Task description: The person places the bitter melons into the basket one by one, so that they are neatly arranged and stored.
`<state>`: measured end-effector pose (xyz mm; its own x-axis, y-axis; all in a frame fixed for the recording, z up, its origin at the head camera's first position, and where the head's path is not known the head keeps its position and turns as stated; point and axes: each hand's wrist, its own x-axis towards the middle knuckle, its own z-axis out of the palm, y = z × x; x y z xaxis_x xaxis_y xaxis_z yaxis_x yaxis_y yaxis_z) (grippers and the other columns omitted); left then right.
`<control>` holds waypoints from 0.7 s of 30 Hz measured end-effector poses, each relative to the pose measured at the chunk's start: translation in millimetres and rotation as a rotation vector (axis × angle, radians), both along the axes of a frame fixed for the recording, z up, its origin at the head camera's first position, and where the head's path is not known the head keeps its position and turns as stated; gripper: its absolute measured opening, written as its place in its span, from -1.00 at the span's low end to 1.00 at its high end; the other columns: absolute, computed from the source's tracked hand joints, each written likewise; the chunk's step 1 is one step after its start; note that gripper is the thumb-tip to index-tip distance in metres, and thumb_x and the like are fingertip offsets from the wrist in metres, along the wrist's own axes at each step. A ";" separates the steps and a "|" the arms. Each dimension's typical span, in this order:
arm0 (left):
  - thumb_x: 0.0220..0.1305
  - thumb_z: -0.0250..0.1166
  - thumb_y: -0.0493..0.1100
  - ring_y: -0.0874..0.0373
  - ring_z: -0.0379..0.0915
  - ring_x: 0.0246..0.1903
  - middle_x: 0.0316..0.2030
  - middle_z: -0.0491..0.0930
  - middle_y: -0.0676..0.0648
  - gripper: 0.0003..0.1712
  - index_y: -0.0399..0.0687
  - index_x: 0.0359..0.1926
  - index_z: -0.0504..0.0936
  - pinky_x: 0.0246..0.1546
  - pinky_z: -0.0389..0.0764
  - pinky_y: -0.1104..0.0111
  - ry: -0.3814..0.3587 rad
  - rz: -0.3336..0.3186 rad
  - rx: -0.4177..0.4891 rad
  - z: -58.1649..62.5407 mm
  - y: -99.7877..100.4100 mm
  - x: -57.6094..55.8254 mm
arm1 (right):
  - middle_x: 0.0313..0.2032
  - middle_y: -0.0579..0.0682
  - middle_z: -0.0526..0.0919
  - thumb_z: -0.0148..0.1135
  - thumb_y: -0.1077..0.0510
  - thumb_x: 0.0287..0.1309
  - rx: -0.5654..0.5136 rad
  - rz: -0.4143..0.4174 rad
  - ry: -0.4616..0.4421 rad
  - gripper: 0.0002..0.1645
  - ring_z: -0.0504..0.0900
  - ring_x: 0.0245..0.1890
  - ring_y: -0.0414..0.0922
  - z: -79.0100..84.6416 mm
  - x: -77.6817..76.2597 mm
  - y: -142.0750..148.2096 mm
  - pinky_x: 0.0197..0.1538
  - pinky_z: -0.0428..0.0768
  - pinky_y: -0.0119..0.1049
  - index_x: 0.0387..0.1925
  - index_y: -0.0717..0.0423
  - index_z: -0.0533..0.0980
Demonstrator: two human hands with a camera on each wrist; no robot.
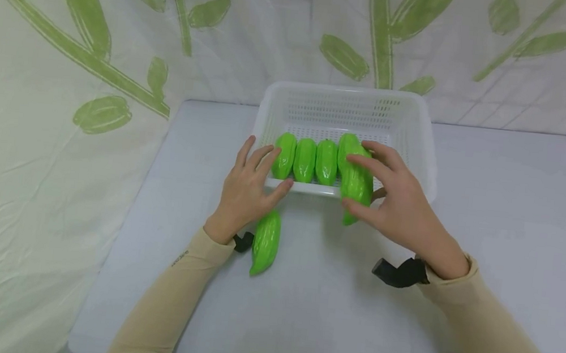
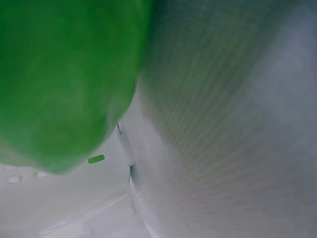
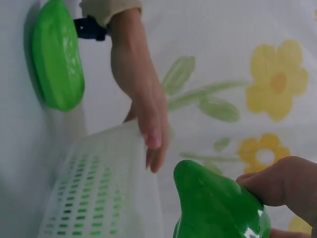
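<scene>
A white plastic basket [image 1: 343,192] has several bright green, ridged bitter melons [image 1: 305,160] standing side by side in it. My right hand [image 1: 403,202] grips another bitter melon [image 1: 356,185] between thumb and fingers, over the basket's front rim, its pointed end toward me. In the right wrist view, the thumb [image 3: 272,183] presses on that shiny melon. At the basket's front left corner rests my left hand [image 1: 246,193], fingers extended over the rim and holding nothing. One more bitter melon [image 1: 266,244] lies on the table beside the left wrist, filling much of the left wrist view.
The basket stands near the far edge of a white-covered table [image 1: 320,316]. Behind and to the left hangs a pale curtain [image 1: 276,34] with painted green leaves and yellow flowers. Black straps [image 1: 401,272] are on both wrists.
</scene>
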<state>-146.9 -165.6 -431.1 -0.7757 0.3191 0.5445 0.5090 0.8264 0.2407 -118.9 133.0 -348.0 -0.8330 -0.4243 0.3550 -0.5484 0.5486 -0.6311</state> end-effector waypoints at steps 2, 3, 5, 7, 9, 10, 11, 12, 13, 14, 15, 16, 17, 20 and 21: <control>0.52 -0.21 0.48 -0.42 0.18 0.49 0.24 0.59 -0.31 -0.02 -0.29 0.33 0.55 0.21 0.63 -0.11 0.001 -0.003 0.003 0.3 -0.2 0.4 | 0.49 0.16 0.31 0.58 0.24 0.07 0.021 -0.021 -0.040 -0.22 0.59 0.21 0.08 2.2 -11.4 5.4 -0.31 0.71 -0.42 0.35 0.15 0.52; 0.53 -0.20 0.47 -0.42 0.18 0.48 0.24 0.59 -0.31 -0.03 -0.29 0.33 0.55 0.19 0.64 -0.11 0.003 -0.006 0.004 0.1 -0.4 0.4 | 0.49 0.17 0.31 0.57 0.22 0.09 0.037 -0.035 -0.060 -0.23 0.62 0.18 0.08 3.2 -17.3 8.2 -0.31 0.70 -0.46 0.35 0.14 0.51; 0.52 -0.20 0.47 -0.42 0.18 0.49 0.24 0.59 -0.31 -0.03 -0.29 0.34 0.55 0.17 0.66 -0.10 -0.002 -0.006 0.002 -0.2 -0.6 0.4 | 0.50 0.18 0.30 0.55 0.18 0.12 0.075 -0.060 -0.101 -0.24 0.70 0.02 0.07 5.0 -29.0 13.9 -0.30 0.67 -0.50 0.36 0.11 0.50; 0.52 -0.20 0.48 -0.41 0.17 0.49 0.25 0.58 -0.30 -0.03 -0.28 0.34 0.54 0.16 0.66 -0.10 -0.010 -0.006 0.000 -0.9 -1.0 0.6 | 0.50 0.20 0.29 0.54 0.14 0.14 0.121 -0.084 -0.127 -0.24 0.75 -0.12 0.05 6.0 -40.2 18.9 -0.27 0.67 -0.48 0.37 0.11 0.50; 0.52 -0.22 0.49 -0.40 0.16 0.50 0.26 0.58 -0.29 -0.02 -0.27 0.35 0.54 0.16 0.67 -0.09 -0.019 -0.002 -0.005 -1.4 -1.5 0.8 | 0.49 0.23 0.29 0.52 0.10 0.17 0.164 -0.098 -0.143 -0.25 0.76 -0.23 0.05 6.2 -50.5 22.6 -0.22 0.71 -0.36 0.38 0.12 0.49; 0.52 -0.23 0.49 -0.40 0.15 0.51 0.26 0.57 -0.29 -0.02 -0.26 0.35 0.53 0.15 0.67 -0.09 -0.025 0.001 -0.009 -1.5 -1.8 0.9 | 0.49 0.25 0.29 0.51 0.09 0.18 0.184 -0.102 -0.151 -0.25 0.76 -0.26 0.07 6.5 -55.2 24.1 -0.18 0.73 -0.26 0.38 0.12 0.49; 0.52 -0.23 0.49 -0.40 0.14 0.51 0.27 0.57 -0.29 -0.02 -0.26 0.35 0.53 0.15 0.67 -0.10 -0.028 0.001 -0.009 -1.5 -2.1 0.8 | 0.49 0.26 0.29 0.50 0.07 0.18 0.202 -0.104 -0.161 -0.25 0.75 -0.16 0.12 6.7 -59.8 25.4 -0.09 0.74 -0.13 0.38 0.14 0.48; 0.52 -0.23 0.49 -0.40 0.14 0.51 0.26 0.57 -0.29 -0.02 -0.26 0.35 0.53 0.15 0.68 -0.10 -0.028 0.001 -0.010 -1.7 -2.3 0.7 | 0.49 0.28 0.28 0.50 0.06 0.19 0.218 -0.105 -0.173 -0.24 0.72 -0.04 0.18 7.0 -64.1 26.5 0.02 0.72 0.01 0.38 0.15 0.48; 0.52 -0.22 0.49 -0.40 0.14 0.51 0.26 0.57 -0.29 -0.02 -0.26 0.35 0.53 0.14 0.68 -0.10 -0.026 0.000 -0.010 -1.8 -2.5 0.5 | 0.49 0.30 0.28 0.50 0.04 0.19 0.235 -0.105 -0.187 -0.23 0.67 0.09 0.23 7.1 -68.3 27.4 0.11 0.67 0.15 0.39 0.16 0.47; 0.52 -0.22 0.49 -0.40 0.15 0.51 0.26 0.58 -0.29 -0.02 -0.27 0.35 0.53 0.15 0.68 -0.10 -0.024 -0.001 -0.010 -1.8 -2.7 0.2 | 0.50 0.31 0.26 0.49 0.03 0.20 0.250 -0.104 -0.204 -0.22 0.59 0.21 0.29 7.6 -72.2 28.3 0.21 0.59 0.26 0.40 0.16 0.46; 0.52 -0.21 0.48 -0.40 0.15 0.50 0.26 0.58 -0.29 -0.03 -0.27 0.35 0.54 0.15 0.68 -0.09 -0.020 -0.003 -0.010 -2.0 -2.8 -0.1 | 0.51 0.32 0.25 0.49 0.01 0.20 0.268 -0.102 -0.224 -0.21 0.50 0.31 0.32 8.1 -76.0 28.9 0.29 0.51 0.32 0.40 0.16 0.46; 0.52 -0.20 0.48 -0.41 0.15 0.50 0.25 0.58 -0.29 -0.03 -0.27 0.34 0.54 0.15 0.68 -0.09 -0.016 -0.004 -0.009 -2.0 -2.9 -0.3 | 0.51 0.33 0.24 0.48 -0.01 0.21 0.288 -0.099 -0.244 -0.20 0.37 0.41 0.35 8.8 -79.7 29.3 0.35 0.42 0.37 0.41 0.17 0.45; 0.52 -0.20 0.47 -0.41 0.16 0.50 0.25 0.58 -0.30 -0.04 -0.27 0.34 0.54 0.15 0.68 -0.09 -0.011 -0.006 -0.008 -2.0 -2.9 -0.5 | 0.52 0.34 0.22 0.48 -0.02 0.21 0.305 -0.096 -0.261 -0.19 0.26 0.48 0.37 9.1 -83.2 29.8 0.41 0.33 0.41 0.42 0.17 0.44; 0.52 -0.20 0.47 -0.40 0.15 0.50 0.25 0.58 -0.29 -0.04 -0.27 0.34 0.54 0.16 0.67 -0.08 -0.009 -0.004 -0.007 -1.5 -3.0 -0.5 | 0.52 0.36 0.21 0.47 -0.06 0.23 0.350 -0.084 -0.297 -0.17 0.20 0.50 0.38 9.8 -93.0 30.9 0.45 0.28 0.41 0.42 0.19 0.43; 0.52 -0.20 0.47 -0.40 0.15 0.51 0.25 0.58 -0.29 -0.04 -0.27 0.34 0.54 0.17 0.67 -0.08 -0.011 -0.004 -0.007 -1.3 -3.0 -0.5 | 0.51 0.37 0.21 0.47 -0.06 0.23 0.363 -0.078 -0.303 -0.17 0.19 0.51 0.38 9.6 -96.2 31.2 0.45 0.27 0.41 0.42 0.20 0.43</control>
